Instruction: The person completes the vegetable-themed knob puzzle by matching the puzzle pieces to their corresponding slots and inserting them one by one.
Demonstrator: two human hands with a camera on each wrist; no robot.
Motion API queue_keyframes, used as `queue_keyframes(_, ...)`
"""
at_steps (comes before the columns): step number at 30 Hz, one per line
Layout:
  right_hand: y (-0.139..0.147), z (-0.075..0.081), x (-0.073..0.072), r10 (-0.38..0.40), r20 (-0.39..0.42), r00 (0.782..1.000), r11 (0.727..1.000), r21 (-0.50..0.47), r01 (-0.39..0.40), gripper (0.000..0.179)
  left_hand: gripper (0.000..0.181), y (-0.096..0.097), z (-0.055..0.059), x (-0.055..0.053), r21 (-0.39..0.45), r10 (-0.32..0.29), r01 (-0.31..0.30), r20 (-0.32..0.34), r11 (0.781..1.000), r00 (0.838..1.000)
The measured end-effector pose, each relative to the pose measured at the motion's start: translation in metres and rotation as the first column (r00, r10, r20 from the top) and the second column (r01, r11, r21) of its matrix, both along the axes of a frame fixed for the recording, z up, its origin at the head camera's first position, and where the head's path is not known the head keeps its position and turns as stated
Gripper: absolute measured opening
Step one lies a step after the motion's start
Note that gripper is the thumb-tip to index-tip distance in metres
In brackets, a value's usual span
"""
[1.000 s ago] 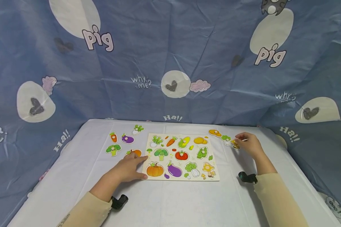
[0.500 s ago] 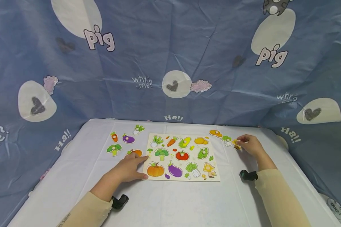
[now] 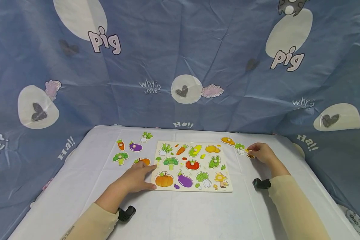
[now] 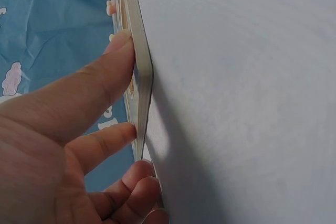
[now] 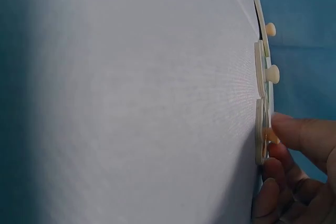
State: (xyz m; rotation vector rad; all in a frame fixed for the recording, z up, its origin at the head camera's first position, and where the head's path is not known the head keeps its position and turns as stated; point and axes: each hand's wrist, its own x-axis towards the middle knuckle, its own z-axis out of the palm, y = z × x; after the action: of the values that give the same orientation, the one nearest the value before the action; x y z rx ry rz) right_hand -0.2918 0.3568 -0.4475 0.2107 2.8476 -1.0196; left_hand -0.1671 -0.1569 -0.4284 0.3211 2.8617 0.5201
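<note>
A flat wooden vegetable puzzle board [image 3: 174, 173] lies mid-table, with a knobbed tomato piece [image 3: 192, 164] and a knobbed corn piece [image 3: 194, 150] in it. My left hand [image 3: 135, 178] rests at its left side; in the left wrist view the thumb [image 4: 105, 80] and index fingertip press the board's corner. Right of the board, my right hand [image 3: 264, 154] pinches the knob of a yellow mushroom puzzle piece [image 3: 250, 156], partly covered by the fingers. In the right wrist view that piece [image 5: 260, 142] stands flat against the tablecloth, its knob between thumb and index finger.
Beside the mushroom are a bok choy piece [image 3: 239, 148] and a potato piece [image 3: 228, 141]. Left of the board lie carrot [image 3: 120, 145], eggplant [image 3: 135, 146], radish [image 3: 146, 137], broccoli [image 3: 120, 158] and pumpkin [image 3: 144, 161] pieces. A blue patterned curtain [image 3: 144, 110] hangs behind the table.
My right fingers shift slightly around the mushroom piece and close on its knob. My left hand stays on the board, and the other pieces keep their places.
</note>
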Motion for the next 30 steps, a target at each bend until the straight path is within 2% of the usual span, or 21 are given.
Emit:
queue_keyframes(6,0.001,0.002,-0.001,0.018,0.018,1.0,0.999,0.04,-0.019,0.021,0.083,0.001,0.003,0.0,-0.002,-0.007,0.007,-0.002,1.0,1.0)
queue_keyframes(14,0.001,0.002,-0.003,0.032,0.054,0.998,0.999,0.031,-0.034,0.015,0.083,0.001,0.006,0.003,0.007,-0.008,0.008,0.0,1.0,1.0)
queue_keyframes(25,-0.002,0.011,0.005,0.055,0.073,0.996,0.995,0.075,-0.061,0.015,0.083,0.001,0.005,0.003,0.014,-0.009,0.009,-0.007,1.0,1.0)
queue_keyframes(30,-0.001,0.016,0.011,0.073,0.076,0.994,0.995,0.056,-0.078,0.016,0.083,0.0,0.004,0.002,0.01,-0.011,0.011,-0.006,1.0,1.0)
